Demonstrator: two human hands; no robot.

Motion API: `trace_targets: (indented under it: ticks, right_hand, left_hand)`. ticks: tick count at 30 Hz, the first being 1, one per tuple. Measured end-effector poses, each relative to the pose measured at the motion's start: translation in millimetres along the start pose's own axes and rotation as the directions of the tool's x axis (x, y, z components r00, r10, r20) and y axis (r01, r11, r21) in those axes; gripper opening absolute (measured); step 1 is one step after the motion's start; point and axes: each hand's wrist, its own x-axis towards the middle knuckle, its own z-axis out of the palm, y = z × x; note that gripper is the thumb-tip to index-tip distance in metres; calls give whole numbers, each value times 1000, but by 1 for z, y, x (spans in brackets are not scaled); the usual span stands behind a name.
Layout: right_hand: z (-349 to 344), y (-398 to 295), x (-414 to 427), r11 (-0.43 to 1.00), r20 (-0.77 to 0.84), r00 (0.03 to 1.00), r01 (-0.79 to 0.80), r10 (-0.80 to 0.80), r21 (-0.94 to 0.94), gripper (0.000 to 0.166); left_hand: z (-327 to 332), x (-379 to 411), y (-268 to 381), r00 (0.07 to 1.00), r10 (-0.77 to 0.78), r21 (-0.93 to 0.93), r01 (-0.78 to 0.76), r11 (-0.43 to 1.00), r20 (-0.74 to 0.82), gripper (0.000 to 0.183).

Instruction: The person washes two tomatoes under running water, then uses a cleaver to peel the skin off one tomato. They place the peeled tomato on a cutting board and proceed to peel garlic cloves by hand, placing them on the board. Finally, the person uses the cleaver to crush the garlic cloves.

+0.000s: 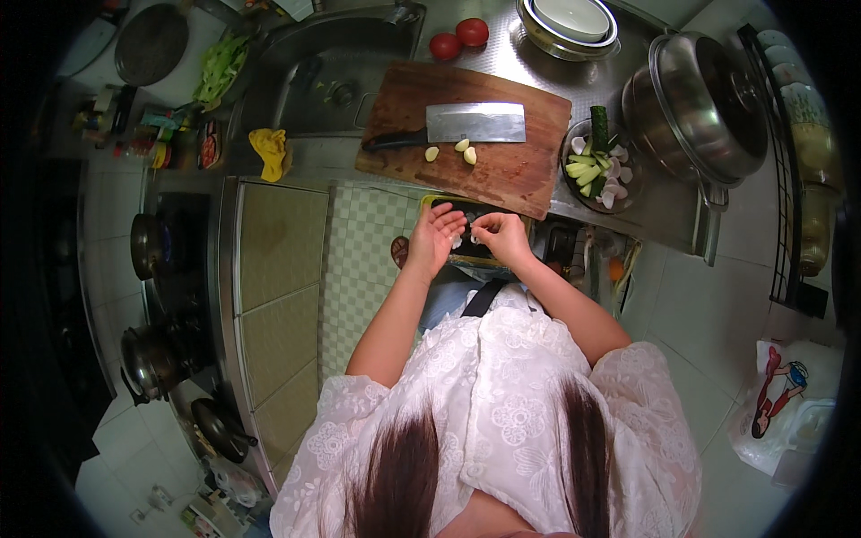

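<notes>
Over a dark-lined bin [481, 250] below the counter edge, my left hand [437, 235] is open, its palm turned up and fingers apart. Beside it, the thumb and fingertips of my right hand [503, 237] come together. Small white scraps show near and below these fingertips; whether any is pinched there is unclear. On the wooden cutting board [403, 94] in front of me rests a cleaver [475, 123], its dark handle to the left. Peeled garlic cloves [469, 156] lie just below its blade.
Right of the board, a plate holds cut cucumber [588, 171] and pale pink slices [613, 187]. A large steel pot [693, 111] stands beyond it. Tomatoes [445, 46] and stacked bowls [572, 20] sit behind. At left are a sink [282, 74], a yellow cloth [270, 155] and a stove [185, 269].
</notes>
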Motion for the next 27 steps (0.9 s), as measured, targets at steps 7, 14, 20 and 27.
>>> trace_targets:
  ticks: [7, 14, 20, 27]
  right_hand:
    - [6, -1, -6, 851, 282, 888, -439, 362, 288, 21]
    - [-4, 5, -1, 641, 316, 834, -550, 452, 535, 9]
    - [-7, 16, -1, 601, 327, 846, -530, 421, 598, 14]
    - [-4, 20, 1, 628, 348, 836, -548, 425, 553, 11]
  left_hand:
    - [15, -6, -6, 981, 108, 10, -111, 994, 162, 53]
    - [-7, -4, -20, 961, 230, 530, -278, 801, 155, 26]
    - [1, -18, -22, 986, 52, 605, -140, 784, 161, 37]
    - [-4, -11, -30, 919, 267, 770, -391, 504, 291, 16]
